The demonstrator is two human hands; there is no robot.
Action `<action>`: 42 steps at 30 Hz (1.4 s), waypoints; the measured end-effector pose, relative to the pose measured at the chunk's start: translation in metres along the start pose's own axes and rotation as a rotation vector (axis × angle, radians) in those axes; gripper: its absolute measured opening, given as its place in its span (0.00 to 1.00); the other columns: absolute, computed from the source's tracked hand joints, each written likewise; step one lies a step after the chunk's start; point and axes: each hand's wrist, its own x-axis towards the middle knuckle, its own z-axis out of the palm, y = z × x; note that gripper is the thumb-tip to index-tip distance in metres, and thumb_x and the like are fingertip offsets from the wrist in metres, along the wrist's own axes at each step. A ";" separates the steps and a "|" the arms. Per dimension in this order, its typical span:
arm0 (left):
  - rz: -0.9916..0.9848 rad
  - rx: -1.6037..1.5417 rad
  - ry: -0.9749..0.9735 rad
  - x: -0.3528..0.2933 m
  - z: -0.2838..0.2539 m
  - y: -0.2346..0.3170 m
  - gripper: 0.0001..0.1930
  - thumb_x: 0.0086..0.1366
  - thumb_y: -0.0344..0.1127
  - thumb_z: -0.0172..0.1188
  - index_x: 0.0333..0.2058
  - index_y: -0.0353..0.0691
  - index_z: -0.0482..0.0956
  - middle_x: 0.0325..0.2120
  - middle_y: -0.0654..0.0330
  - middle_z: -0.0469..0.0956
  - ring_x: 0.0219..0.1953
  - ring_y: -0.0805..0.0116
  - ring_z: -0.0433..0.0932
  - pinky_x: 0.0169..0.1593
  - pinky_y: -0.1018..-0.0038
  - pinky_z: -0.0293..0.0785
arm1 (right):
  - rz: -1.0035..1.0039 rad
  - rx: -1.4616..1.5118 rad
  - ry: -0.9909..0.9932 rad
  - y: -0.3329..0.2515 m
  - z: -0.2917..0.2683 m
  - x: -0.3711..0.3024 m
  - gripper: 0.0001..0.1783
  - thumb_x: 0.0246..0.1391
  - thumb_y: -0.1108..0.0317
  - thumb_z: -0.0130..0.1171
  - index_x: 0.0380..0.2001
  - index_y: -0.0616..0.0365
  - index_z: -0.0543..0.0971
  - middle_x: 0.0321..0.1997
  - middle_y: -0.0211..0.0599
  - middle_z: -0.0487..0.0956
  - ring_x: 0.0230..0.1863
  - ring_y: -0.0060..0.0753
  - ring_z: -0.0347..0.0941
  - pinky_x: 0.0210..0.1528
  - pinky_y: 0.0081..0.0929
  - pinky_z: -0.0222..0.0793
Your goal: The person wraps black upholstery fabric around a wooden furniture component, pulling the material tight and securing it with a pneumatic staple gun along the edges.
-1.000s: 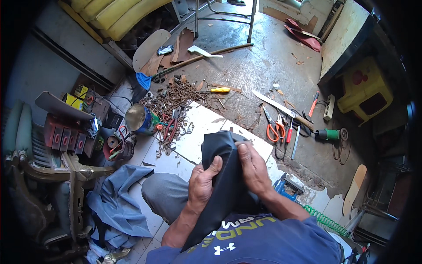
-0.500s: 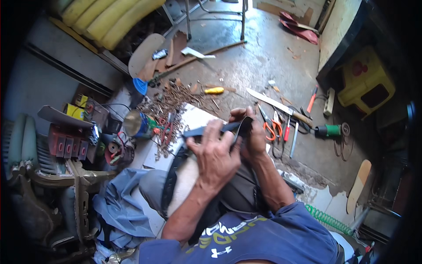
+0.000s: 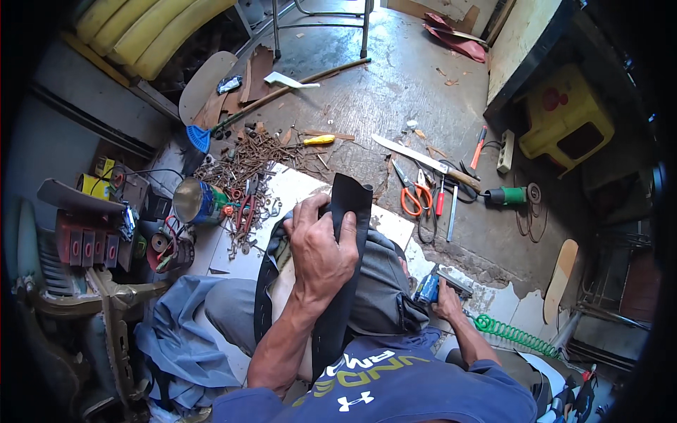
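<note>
My left hand (image 3: 317, 243) is closed on a black strip of leather-like material (image 3: 352, 196) above my lap, the thumb pressed on its face. The strip's top end stands up past my fingers, and its lower part runs down toward my shirt. Under my left forearm lies a pale padded piece with a black edge (image 3: 264, 310), mostly hidden by my arm and the strip. Off to the right, my right hand (image 3: 447, 303) grips the handle of a blue staple gun (image 3: 429, 287) low by my knee. A green coiled air hose (image 3: 513, 335) runs from near that hand.
Ahead lie rusty nails and screws (image 3: 261, 158), a yellow-handled screwdriver (image 3: 319, 139), a long knife (image 3: 416, 156), orange-handled scissors (image 3: 410, 200) and a green power tool (image 3: 505, 196). A tin can (image 3: 201, 201) and carved chair frame (image 3: 116, 292) stand left, a yellow stool (image 3: 568, 120) right.
My right hand has let go of the black strip and moved right and down onto the staple gun. My left hand now holds the strip alone, its end turned upward.
</note>
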 end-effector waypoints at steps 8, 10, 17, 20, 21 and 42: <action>-0.017 -0.094 0.074 -0.003 -0.005 -0.006 0.11 0.62 0.34 0.71 0.36 0.31 0.85 0.39 0.49 0.82 0.40 0.48 0.83 0.47 0.58 0.77 | -0.166 0.742 0.289 -0.154 -0.199 -0.010 0.19 0.49 0.68 0.68 0.45 0.63 0.85 0.39 0.39 0.88 0.39 0.29 0.84 0.44 0.34 0.79; -0.029 -0.091 0.085 -0.004 -0.006 -0.007 0.11 0.62 0.33 0.71 0.35 0.30 0.84 0.39 0.48 0.82 0.40 0.47 0.82 0.46 0.58 0.77 | -0.515 0.612 0.361 -0.199 -0.242 -0.029 0.17 0.50 0.65 0.71 0.43 0.60 0.86 0.39 0.41 0.88 0.40 0.35 0.86 0.45 0.34 0.81; 0.016 -0.096 0.134 -0.010 -0.006 -0.010 0.11 0.62 0.32 0.70 0.35 0.28 0.82 0.40 0.47 0.82 0.41 0.43 0.81 0.49 0.56 0.75 | -0.651 0.415 0.194 -0.250 -0.289 -0.030 0.20 0.48 0.65 0.73 0.44 0.61 0.84 0.36 0.42 0.88 0.35 0.33 0.85 0.39 0.32 0.79; 0.033 -0.103 0.140 -0.007 -0.005 -0.012 0.10 0.62 0.31 0.70 0.35 0.28 0.82 0.41 0.47 0.82 0.41 0.43 0.81 0.50 0.56 0.75 | -0.733 0.310 0.188 -0.245 -0.292 -0.025 0.16 0.49 0.67 0.72 0.40 0.62 0.85 0.33 0.43 0.88 0.32 0.30 0.85 0.35 0.29 0.79; 0.025 -0.104 0.127 -0.008 -0.006 -0.012 0.10 0.62 0.31 0.70 0.35 0.28 0.82 0.41 0.47 0.82 0.41 0.43 0.81 0.50 0.56 0.75 | -0.735 0.291 0.173 -0.245 -0.294 -0.022 0.15 0.49 0.66 0.72 0.39 0.63 0.85 0.32 0.44 0.87 0.31 0.32 0.85 0.35 0.30 0.79; 0.187 -0.048 -0.257 -0.034 -0.057 0.005 0.20 0.63 0.43 0.73 0.37 0.26 0.82 0.64 0.41 0.69 0.72 0.41 0.63 0.67 0.48 0.62 | -0.564 0.428 0.086 -0.259 -0.293 -0.051 0.21 0.51 0.66 0.69 0.49 0.60 0.85 0.41 0.50 0.88 0.45 0.48 0.87 0.48 0.39 0.81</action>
